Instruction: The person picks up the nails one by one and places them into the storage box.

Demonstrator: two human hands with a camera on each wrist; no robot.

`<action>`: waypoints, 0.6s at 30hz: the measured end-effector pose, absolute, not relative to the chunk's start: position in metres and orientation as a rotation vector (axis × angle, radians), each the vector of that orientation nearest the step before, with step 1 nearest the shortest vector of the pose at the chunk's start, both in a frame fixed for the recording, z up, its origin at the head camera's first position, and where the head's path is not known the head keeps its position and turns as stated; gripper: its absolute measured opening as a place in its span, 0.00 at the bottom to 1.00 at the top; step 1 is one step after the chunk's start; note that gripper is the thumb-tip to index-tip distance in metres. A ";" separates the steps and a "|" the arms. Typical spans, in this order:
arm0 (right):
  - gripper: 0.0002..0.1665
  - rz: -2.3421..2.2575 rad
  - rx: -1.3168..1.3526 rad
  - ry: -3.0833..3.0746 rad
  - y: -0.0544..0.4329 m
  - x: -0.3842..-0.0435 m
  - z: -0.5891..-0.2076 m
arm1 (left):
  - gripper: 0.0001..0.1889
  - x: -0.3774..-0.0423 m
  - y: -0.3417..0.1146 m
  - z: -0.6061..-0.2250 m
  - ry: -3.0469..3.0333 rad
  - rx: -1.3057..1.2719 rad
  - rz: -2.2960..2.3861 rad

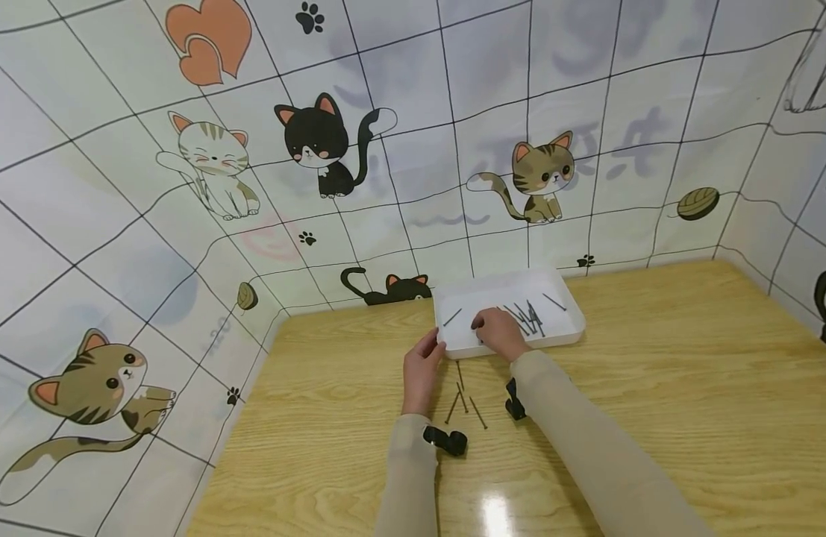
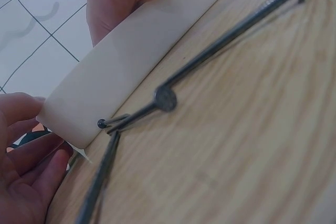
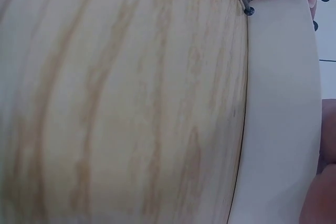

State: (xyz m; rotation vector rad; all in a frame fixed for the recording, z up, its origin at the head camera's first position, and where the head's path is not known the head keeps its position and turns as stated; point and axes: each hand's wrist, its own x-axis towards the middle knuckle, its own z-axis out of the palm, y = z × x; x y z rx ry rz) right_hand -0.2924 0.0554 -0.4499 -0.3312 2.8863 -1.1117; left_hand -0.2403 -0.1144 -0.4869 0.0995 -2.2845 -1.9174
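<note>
A white shallow tray [image 1: 567, 329] stands on the wooden table against the back wall. My left hand [image 1: 422, 373] holds its front left corner, thumb at the rim and fingers along the outside. Over the front wall, my right hand [image 1: 501, 334] reaches into the tray with bent fingers pointing down and left. I cannot tell whether a nail is between those fingertips, as the tray wall hides them in the wrist views. Dark metal nails [image 1: 533, 319] lie in a loose pile right of that hand. Several more nails [image 2: 226, 43] lie on the table in front of the tray, between my forearms.
One nail [image 1: 452, 317] lies apart at the tray's left side, another nail [image 1: 554, 301] at its right. Wood-grain tabletop [image 1: 688, 388] extends to both sides. A wall covering [image 1: 413, 171] with cat drawings and grid lines rises behind and at both sides.
</note>
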 end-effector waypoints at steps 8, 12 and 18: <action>0.11 -1.064 -0.365 2.908 0.054 -0.293 -0.452 | 0.20 -0.225 -0.111 -0.460 -2.277 0.089 -1.969; 0.11 -1.028 -0.395 2.926 0.054 -0.293 -0.453 | 0.20 -0.229 -0.112 -0.466 -2.276 0.104 -1.976; 0.11 -1.001 -0.389 2.946 0.053 -0.294 -0.453 | 0.19 -0.241 -0.114 -0.486 -2.295 0.119 -1.922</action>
